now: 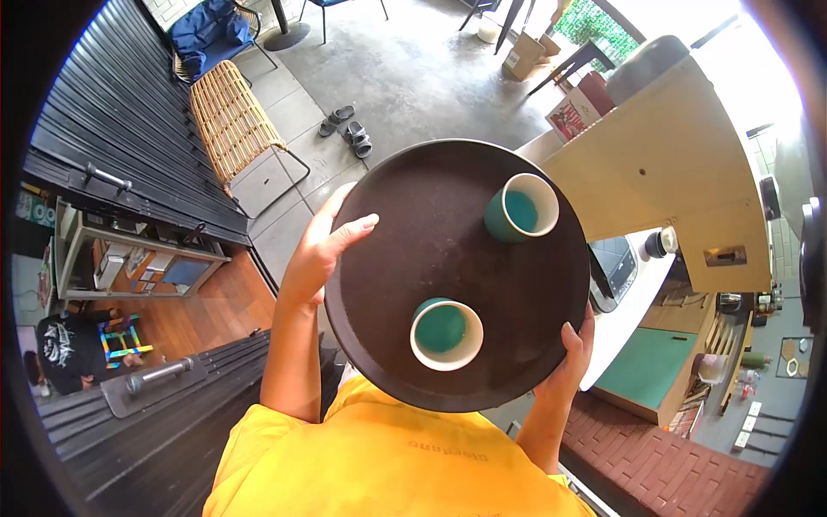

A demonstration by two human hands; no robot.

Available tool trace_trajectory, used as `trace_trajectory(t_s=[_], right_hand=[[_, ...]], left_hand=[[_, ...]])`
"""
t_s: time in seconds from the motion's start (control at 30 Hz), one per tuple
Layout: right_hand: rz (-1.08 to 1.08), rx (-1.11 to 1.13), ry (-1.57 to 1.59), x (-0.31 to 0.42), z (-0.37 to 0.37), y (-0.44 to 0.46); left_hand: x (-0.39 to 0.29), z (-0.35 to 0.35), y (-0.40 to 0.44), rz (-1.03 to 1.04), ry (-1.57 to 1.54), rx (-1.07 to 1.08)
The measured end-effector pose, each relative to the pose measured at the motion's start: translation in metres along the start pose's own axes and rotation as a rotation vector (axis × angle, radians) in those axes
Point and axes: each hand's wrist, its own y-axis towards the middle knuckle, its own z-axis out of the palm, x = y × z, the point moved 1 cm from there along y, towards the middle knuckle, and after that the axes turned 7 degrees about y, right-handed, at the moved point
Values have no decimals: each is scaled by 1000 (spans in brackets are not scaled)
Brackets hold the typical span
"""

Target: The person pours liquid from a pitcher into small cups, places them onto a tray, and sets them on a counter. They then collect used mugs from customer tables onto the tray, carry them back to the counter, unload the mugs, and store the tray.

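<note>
Both my hands hold a round dark brown serving tray (413, 233) in front of my chest. My left hand (320, 250) grips its left rim, thumb over the top and fingers underneath. At the lower right rim, my right hand (570, 358) holds on with the thumb at the edge; its other fingers are mostly hidden. Two cups stand on the tray. One teal cup with a pale rim (501, 220) is at the upper right, and another cup (441, 327) is near the lower middle. Blue-green shows inside each; I cannot tell whether it is liquid.
A rattan bench (228, 121) and a pair of sandals (356, 138) are ahead on the left. Black corrugated shutter doors (112, 121) line the left side. On the right stand a counter with a wooden panel (663, 172) and a card terminal (613, 263). A person sits at the far left.
</note>
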Motion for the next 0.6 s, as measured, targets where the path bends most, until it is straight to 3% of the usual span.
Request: trace_trajectory(t_s=[0.17, 0.23, 0.47, 0.6], right_hand=[[-11, -63, -101, -16, 34, 29], [-45, 51, -153, -22, 40, 47], [-27, 89, -135, -24, 102, 97], [-37, 79, -124, -44, 138, 129]], left_hand=[[-10, -32, 30, -16, 14, -78], [-16, -43, 39, -11, -7, -104], [-36, -79, 88, 28, -17, -199], [-58, -100, 135, 32, -129, -53]])
